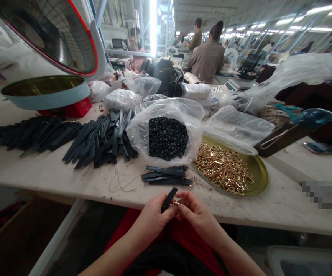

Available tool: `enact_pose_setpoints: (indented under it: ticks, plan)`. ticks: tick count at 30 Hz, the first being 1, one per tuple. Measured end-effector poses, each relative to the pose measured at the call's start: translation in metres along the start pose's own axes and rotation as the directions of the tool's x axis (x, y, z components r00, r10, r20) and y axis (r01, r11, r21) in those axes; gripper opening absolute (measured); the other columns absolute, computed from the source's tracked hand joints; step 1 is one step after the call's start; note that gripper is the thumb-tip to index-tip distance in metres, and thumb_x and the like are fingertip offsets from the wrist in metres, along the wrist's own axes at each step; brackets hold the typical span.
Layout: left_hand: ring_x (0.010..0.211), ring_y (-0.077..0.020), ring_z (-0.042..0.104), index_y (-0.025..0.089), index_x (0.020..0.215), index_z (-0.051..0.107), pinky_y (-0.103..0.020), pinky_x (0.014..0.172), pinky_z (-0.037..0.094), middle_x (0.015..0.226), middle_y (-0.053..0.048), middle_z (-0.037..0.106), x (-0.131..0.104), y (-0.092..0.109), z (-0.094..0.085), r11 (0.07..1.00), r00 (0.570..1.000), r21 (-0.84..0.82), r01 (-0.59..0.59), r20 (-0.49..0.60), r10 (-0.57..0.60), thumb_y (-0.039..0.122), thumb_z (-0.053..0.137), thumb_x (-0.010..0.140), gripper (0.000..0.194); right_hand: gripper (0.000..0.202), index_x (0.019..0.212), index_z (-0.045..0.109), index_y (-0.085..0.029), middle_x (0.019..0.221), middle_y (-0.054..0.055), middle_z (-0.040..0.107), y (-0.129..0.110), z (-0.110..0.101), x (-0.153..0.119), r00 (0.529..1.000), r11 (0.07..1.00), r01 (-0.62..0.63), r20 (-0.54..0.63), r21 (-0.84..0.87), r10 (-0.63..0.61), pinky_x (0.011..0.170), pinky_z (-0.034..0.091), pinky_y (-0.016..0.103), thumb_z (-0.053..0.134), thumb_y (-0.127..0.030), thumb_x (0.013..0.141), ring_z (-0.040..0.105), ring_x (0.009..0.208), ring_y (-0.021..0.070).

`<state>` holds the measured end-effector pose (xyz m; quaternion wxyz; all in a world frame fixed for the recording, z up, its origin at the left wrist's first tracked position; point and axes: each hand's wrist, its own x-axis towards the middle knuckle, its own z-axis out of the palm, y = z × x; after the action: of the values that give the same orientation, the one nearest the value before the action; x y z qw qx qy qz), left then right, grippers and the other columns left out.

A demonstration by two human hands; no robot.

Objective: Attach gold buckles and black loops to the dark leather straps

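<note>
My left hand (153, 213) is closed on a short black strap (169, 199), whose free end points up past the fingers. Against it, my right hand (196, 211) pinches a small gold buckle (176, 203); the fingers partly cover where the two meet. Both hands are at the table's front edge, above my lap. Just beyond them lies a small stack of black straps (164, 175), with bits of gold at the right ends. Behind that stack, an open clear plastic bag (138, 142) holds many small black loops (168, 138). To its right, a gold dish (260, 178) carries loose gold buckles (222, 165).
Two heaps of black straps (102, 140) spread across the left of the table (76, 180). A fan (53, 34) and a round scale pan (48, 100) stand behind them. A dark handle-like object (278, 140) rises beside the dish. Other people (209, 57) work further back.
</note>
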<state>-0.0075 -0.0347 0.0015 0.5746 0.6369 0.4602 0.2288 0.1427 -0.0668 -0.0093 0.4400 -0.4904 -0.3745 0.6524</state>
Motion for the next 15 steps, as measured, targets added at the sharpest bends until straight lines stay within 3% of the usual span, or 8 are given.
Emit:
enact_pose_setpoints:
  ticks: [4,8,12,15]
  plan:
    - [0.075,-0.0176,0.056,0.013,0.093,0.057,-0.026,0.069,0.042,0.08,-0.003,0.062,-0.001,-0.003,0.001,0.995,1.0,-0.097,0.005,-0.004,-0.006,0.035,0.051,0.082,0.026,0.043,0.095,0.049,-0.018,0.063,-0.003,0.057,0.001,-0.002,0.002,0.994,0.995,-0.096,0.056,0.025,0.095,0.054,0.04,0.025,0.06,-0.053,0.072,0.051,0.052,0.0095]
    - [0.076,-0.017,0.055,0.014,0.09,0.059,-0.025,0.069,0.041,0.08,-0.003,0.061,-0.002,-0.004,-0.002,0.999,0.999,-0.047,0.013,-0.038,-0.015,0.034,0.05,0.082,0.024,0.043,0.104,0.049,-0.02,0.077,-0.001,0.059,0.003,0.001,-0.003,0.976,0.987,-0.122,0.194,0.105,0.1,0.063,0.042,0.025,0.067,-0.039,0.07,0.055,0.066,0.0106]
    - [0.053,-0.0109,0.049,0.015,0.095,0.057,-0.021,0.049,0.037,0.068,0.002,0.055,-0.003,0.0,-0.005,0.986,0.983,-0.08,0.143,0.124,-0.133,0.04,0.05,0.08,0.03,0.034,0.106,0.051,-0.022,0.08,0.0,0.061,0.02,-0.001,-0.004,0.994,0.996,0.036,0.107,-0.077,-0.028,0.064,0.042,0.026,0.063,-0.032,0.075,0.056,0.071,0.0132]
    - [0.044,-0.008,0.041,0.016,0.086,0.052,-0.019,0.042,0.032,0.058,0.005,0.046,-0.008,0.002,-0.007,0.977,0.96,-0.077,0.197,0.215,-0.177,0.044,0.041,0.084,0.031,0.019,0.089,0.061,-0.02,0.078,0.001,0.063,0.029,-0.004,-0.003,0.995,0.985,0.094,0.034,-0.142,-0.09,0.069,0.043,0.029,0.064,-0.032,0.075,0.057,0.073,0.0155]
